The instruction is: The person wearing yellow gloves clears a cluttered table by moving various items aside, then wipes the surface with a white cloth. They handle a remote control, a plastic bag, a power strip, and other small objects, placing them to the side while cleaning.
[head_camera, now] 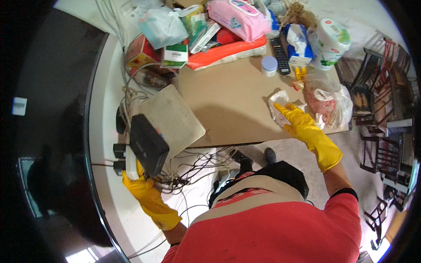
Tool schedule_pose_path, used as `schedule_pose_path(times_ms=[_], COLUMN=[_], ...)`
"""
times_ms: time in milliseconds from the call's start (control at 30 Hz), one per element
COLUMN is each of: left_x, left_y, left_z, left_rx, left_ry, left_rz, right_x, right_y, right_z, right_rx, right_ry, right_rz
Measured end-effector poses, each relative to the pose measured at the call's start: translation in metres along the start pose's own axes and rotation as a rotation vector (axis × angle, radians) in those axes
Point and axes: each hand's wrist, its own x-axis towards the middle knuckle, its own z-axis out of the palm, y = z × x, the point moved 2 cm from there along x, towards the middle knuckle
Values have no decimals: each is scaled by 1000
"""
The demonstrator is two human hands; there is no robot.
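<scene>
My left hand [139, 182], in a yellow rubber glove, grips the near end of a white power strip [131, 164] with black plugs in its side. Beside the strip, a black box-shaped device [149, 144] leans against a pale, mesh-textured device [174, 118]. My right hand [297, 120], gloved the same way, is over a crumpled white tissue [278, 105] near the table's front edge. Its index finger points across the tissue, with the thumb apart; whether the fingers pinch it is hidden. A knotted clear plastic bag [329, 102] with pinkish contents lies just right of that hand.
Tangled cables [184, 171] hang below the table [227, 85]. A large black screen [56, 131] stands at left. Farther back are a wet-wipes pack [240, 19], a remote control [280, 56], a lidded jar [269, 66], a tissue pack [298, 44] and a white tub [331, 44].
</scene>
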Motion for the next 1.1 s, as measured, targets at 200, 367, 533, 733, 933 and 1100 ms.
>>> schedule_pose_path(times_ms=[200, 367, 533, 733, 933, 1100], left_x=[-4, -17, -28, -3, -3, 3], left_y=[-4, -3, -4, 2, -1, -46], left_z=[5, 9, -3, -5, -28, -57], left_rx=[-140, -114, -159, -229, 22, -51], left_ry=[-20, -41, 24, 161, 12, 62], left_rz=[69, -11, 79, -224, -115, -158], right_x=[40, 86, 183, 266, 245, 283], right_y=[-14, -56, -78, -50, -168, -117], right_z=[35, 56, 15, 81, 177, 166], right_rx=[640, 457, 660, -29, -724, -75], right_ry=[21, 443, 297, 446, 529, 610], right_rz=[490, -91, 300, 300, -67, -41])
